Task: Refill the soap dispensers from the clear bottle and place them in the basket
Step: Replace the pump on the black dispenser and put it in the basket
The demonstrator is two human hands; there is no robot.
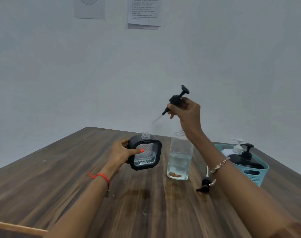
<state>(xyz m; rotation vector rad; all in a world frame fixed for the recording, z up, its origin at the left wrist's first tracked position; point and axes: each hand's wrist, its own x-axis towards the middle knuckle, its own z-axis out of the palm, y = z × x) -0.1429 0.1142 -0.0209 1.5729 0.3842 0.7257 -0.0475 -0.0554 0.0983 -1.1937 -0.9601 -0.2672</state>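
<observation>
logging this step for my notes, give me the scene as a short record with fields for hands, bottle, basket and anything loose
left hand: grips the square dispenser by its black frame, neck open, pump off
right hand: holds the black pump raised in the air, dip tube pointing down-left
clear bottle: upright on the table, partly full
basket: at the right, holds a white dispenser and a black dispenser, both with pumps on
second pump: lies on the table between bottle and basket
</observation>
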